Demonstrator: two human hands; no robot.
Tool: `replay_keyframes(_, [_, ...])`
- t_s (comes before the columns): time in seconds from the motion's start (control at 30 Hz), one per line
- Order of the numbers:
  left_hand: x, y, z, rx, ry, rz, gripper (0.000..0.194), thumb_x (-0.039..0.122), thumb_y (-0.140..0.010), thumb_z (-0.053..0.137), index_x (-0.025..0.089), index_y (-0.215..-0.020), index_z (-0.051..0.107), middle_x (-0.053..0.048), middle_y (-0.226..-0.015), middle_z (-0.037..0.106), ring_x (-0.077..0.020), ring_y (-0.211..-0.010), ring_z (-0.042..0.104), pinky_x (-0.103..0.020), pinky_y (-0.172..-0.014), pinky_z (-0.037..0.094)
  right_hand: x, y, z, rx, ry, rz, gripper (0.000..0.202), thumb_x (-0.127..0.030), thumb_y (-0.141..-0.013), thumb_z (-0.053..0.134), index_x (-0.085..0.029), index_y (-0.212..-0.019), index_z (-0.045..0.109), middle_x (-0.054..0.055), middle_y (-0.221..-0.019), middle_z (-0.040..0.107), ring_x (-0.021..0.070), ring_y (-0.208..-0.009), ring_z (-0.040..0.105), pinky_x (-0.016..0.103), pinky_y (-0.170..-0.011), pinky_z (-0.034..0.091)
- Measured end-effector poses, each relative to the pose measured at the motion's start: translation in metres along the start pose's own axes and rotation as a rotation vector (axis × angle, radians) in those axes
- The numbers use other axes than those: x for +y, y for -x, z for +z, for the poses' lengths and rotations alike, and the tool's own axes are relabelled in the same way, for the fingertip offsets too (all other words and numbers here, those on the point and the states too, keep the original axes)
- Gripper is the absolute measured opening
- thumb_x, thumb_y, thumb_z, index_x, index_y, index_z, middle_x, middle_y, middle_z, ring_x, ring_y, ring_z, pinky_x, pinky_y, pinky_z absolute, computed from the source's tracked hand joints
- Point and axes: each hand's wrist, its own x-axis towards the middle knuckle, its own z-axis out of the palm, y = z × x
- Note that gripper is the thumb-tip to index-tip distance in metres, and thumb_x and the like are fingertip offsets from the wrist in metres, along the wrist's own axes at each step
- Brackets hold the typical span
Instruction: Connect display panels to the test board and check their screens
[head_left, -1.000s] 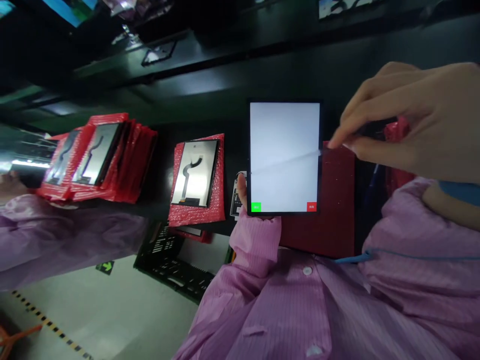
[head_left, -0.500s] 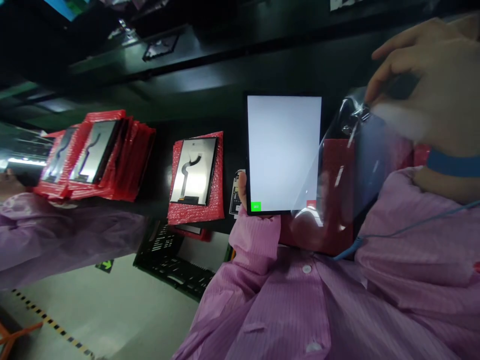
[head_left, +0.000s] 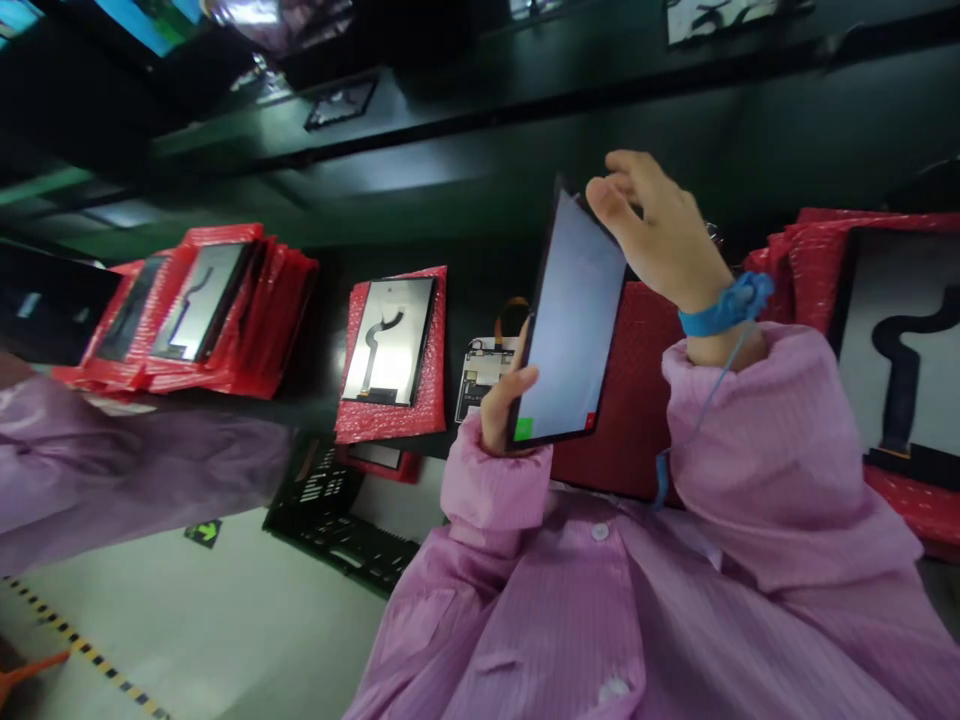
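The left hand (head_left: 501, 398) pinches the lit screen panel (head_left: 570, 318) at its 7 o'clock corner; the right hand (head_left: 660, 235), wrist bent, grips its 1 o'clock edge, tilting it.

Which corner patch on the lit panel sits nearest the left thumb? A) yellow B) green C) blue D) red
B: the green patch glows at the lower corner of the lit panel, right beside the left hand gripping that edge.

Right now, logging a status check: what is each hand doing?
Left hand: closed on the lit display panel's lower edge.
Right hand: fingers curled at the panel's top edge, gripping it.
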Motion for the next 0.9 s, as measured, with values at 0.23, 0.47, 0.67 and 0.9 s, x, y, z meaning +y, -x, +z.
replay_keyframes(0.23, [0.015,-0.006,0.033,-0.272,0.315,-0.131,0.052,0.031,-0.081,0.055,0.023,-0.132,0.056,-0.002,-0.133,0.062,-0.0294,-0.136,0.048,-0.044,-0.110,0.046,0.013,-0.003,-0.002,-0.134,-0.025,0.065,0.039,-0.055,-0.092,0.055,-0.017,-0.101,0.063,0.006,-0.093,0.065,0.0177,-0.085,0.059,0.034,-0.082,0.044])
replay_keyframes(0.47, [0.006,0.000,0.028,-0.226,0.103,0.046,0.045,0.050,-0.097,0.038,0.028,-0.131,0.058,-0.006,-0.133,0.060,-0.0246,-0.131,0.052,-0.043,-0.108,0.046,0.025,-0.005,-0.006,-0.114,-0.094,0.090,0.017,-0.037,-0.084,0.065,-0.021,-0.086,0.060,0.001,-0.086,0.062,0.0167,-0.081,0.057,0.033,-0.078,0.046])
replay_keyframes(0.67, [-0.040,0.037,-0.041,0.374,-0.993,0.495,0.028,0.028,-0.097,0.046,0.016,-0.106,0.070,-0.012,-0.099,0.061,-0.0220,-0.099,0.057,-0.039,-0.093,0.046,0.029,-0.004,-0.012,-0.141,-0.053,0.061,0.019,-0.040,-0.087,0.062,-0.020,-0.089,0.060,0.001,-0.088,0.063,0.0165,-0.084,0.058,0.035,-0.084,0.049])
replay_keyframes(0.9, [-0.082,0.056,-0.068,0.250,-1.403,0.397,0.039,0.022,-0.097,0.042,0.016,-0.128,0.065,-0.017,-0.111,0.056,-0.0247,-0.098,0.054,-0.044,-0.094,0.045,0.034,-0.005,-0.011,-0.113,-0.038,0.067,0.018,-0.034,-0.085,0.064,-0.018,-0.093,0.060,0.001,-0.091,0.063,0.0161,-0.084,0.058,0.038,-0.087,0.050])
